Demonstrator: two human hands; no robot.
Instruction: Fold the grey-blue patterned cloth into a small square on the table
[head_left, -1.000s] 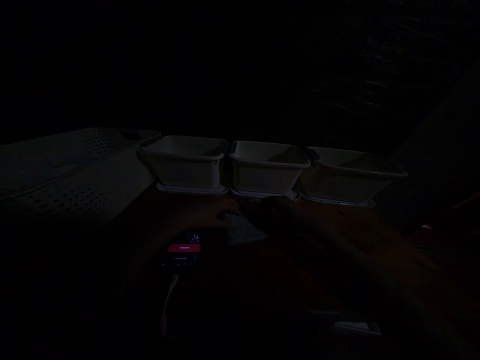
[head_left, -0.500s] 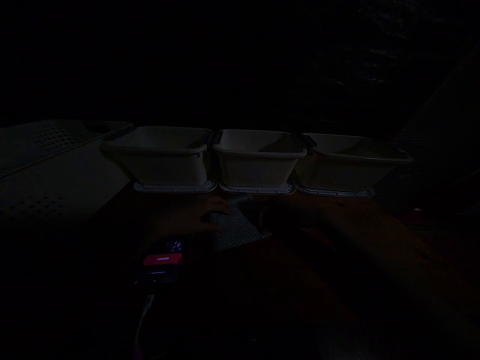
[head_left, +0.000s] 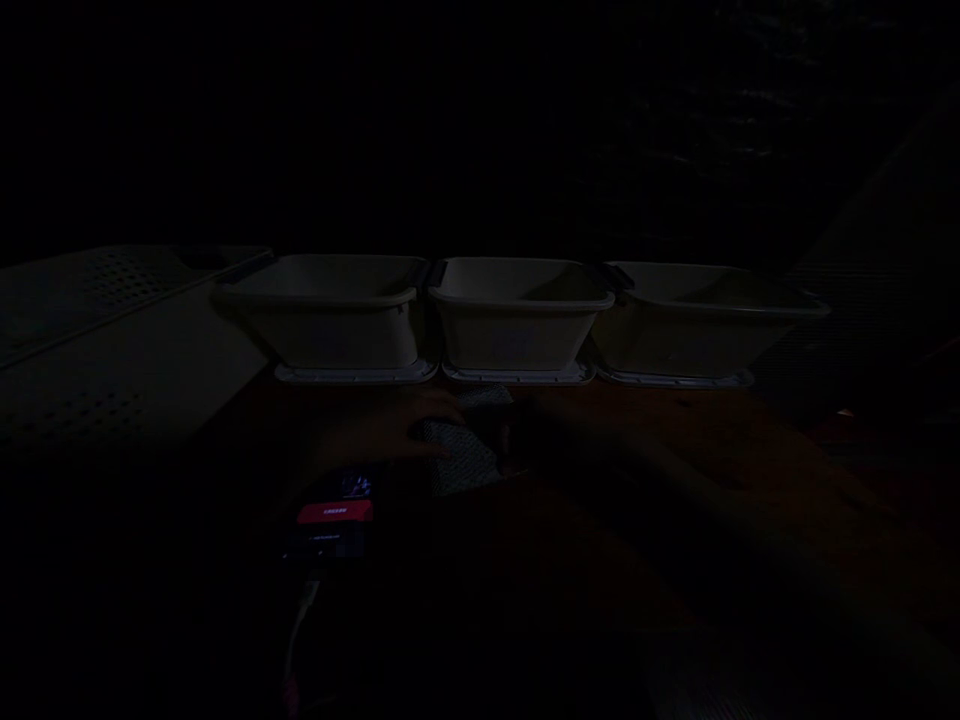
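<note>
Patterned cloth now bunched smaller, left hand fingers resting on it, right hand touching its edge, grip unclear

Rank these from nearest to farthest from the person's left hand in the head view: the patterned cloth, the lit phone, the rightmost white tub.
1. Patterned cloth: under the fingertips of the left hand, just to its right.
2. Lit phone: on the table just below the hand, toward the camera.
3. Rightmost white tub: far right end of the row at the back.

Matt pale plastic tubs, woven-looking patterned cloth, reddish wooden tabletop.
</note>
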